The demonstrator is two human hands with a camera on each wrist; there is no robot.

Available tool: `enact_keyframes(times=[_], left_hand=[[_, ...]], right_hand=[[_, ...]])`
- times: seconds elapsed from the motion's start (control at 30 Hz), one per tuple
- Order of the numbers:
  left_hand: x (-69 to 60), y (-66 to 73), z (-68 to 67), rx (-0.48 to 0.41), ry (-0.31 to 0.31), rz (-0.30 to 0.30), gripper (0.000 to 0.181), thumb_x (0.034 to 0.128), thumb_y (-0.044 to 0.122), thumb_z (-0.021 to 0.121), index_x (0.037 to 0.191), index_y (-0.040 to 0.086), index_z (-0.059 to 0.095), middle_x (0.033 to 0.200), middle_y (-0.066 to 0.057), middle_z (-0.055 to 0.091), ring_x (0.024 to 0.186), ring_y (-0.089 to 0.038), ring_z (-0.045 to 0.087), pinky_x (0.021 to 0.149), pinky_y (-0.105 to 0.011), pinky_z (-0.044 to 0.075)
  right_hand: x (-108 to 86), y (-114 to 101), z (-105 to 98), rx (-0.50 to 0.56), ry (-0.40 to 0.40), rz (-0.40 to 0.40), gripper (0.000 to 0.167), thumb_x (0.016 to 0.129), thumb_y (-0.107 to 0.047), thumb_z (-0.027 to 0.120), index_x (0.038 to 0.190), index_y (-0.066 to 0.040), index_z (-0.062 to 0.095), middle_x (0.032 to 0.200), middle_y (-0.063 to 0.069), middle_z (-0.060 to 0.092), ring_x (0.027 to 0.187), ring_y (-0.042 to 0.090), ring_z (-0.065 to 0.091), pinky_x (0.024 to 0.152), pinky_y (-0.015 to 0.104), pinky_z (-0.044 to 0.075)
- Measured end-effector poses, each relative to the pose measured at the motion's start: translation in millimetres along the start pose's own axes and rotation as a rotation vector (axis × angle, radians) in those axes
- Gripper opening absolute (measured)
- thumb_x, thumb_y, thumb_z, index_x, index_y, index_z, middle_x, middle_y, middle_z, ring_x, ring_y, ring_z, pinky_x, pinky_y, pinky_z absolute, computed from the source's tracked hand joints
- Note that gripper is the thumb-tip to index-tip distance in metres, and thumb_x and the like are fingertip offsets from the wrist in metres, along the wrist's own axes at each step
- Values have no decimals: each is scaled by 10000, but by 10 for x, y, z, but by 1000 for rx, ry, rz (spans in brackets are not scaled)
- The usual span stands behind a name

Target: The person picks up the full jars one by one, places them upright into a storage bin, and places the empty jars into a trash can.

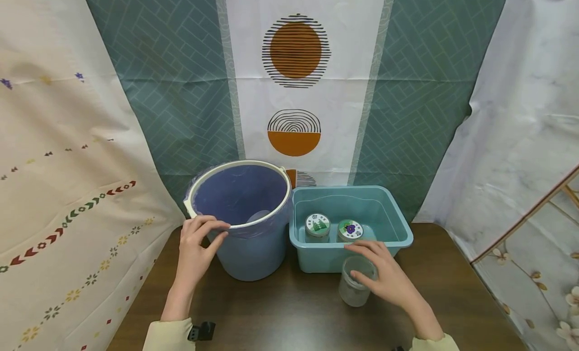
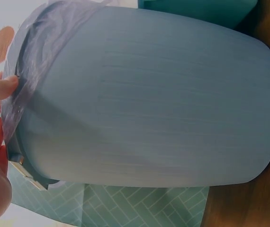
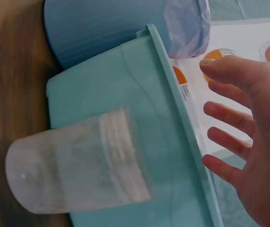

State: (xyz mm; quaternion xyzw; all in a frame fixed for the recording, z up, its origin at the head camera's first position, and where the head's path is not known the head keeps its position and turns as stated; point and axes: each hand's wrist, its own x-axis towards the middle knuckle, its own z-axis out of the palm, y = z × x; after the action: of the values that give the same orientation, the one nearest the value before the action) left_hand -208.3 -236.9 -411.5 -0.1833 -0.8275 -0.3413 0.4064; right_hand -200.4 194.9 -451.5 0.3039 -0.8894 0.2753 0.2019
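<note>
My left hand (image 1: 195,248) is at the near left rim of a blue trash bin (image 1: 253,258) lined with a clear plastic bag. In the left wrist view the thumb (image 2: 7,85) lies on the bag folded over the rim and the fingers reach behind it, pinching the edge. Over a clear open-topped jar (image 1: 355,293) hovers my right hand (image 1: 382,275), fingers spread and apart from it. That jar stands upright on the table, in front of a teal basin (image 1: 316,260). Inside the bin shows a pale round thing (image 1: 259,216), its kind unclear.
Two lidded jars stand in the basin: one with a green picture on its lid (image 1: 317,224), the other with a purple one (image 1: 350,230). Bin and basin sit side by side at the back of the dark wooden table (image 1: 280,321), before a patterned curtain (image 1: 181,89).
</note>
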Motion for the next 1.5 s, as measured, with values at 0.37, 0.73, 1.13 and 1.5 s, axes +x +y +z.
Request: enact_keyframes(times=[0.37, 0.73, 1.13, 1.5], left_hand=[[9, 23, -2, -2, -7, -16, 243, 750, -10, 820, 943, 125, 762, 981, -57, 631, 958, -199, 449, 904, -275, 279], [12, 28, 1, -7, 2, -6, 244, 741, -15, 824, 935, 120, 761, 974, -60, 630, 955, -196, 450, 902, -268, 278], [14, 29, 3, -10, -2, -12, 241, 749, -16, 819, 938, 123, 762, 981, -61, 634, 960, -190, 451, 904, -268, 276], [7, 31, -2, -2, -12, -26, 237, 750, -13, 819, 939, 118, 761, 982, -63, 632, 970, -188, 452, 909, -270, 276]], right_hand=[[-123, 151, 206, -98, -65, 58, 567, 767, -280, 848, 1291, -223, 638, 1293, -31, 618, 1174, 194, 538, 930, 461, 496], [-198, 220, 364, -154, -161, 116, 614, 747, -294, 853, 1315, -231, 629, 1333, 18, 607, 1169, 253, 531, 923, 478, 497], [-131, 168, 248, -178, -319, 125, 727, 661, -225, 859, 1339, -256, 598, 1344, 41, 570, 1051, 248, 476, 760, 383, 491], [-82, 154, 174, -188, -446, 56, 671, 667, -319, 843, 1288, -263, 594, 1235, -34, 585, 967, 156, 447, 700, 311, 463]])
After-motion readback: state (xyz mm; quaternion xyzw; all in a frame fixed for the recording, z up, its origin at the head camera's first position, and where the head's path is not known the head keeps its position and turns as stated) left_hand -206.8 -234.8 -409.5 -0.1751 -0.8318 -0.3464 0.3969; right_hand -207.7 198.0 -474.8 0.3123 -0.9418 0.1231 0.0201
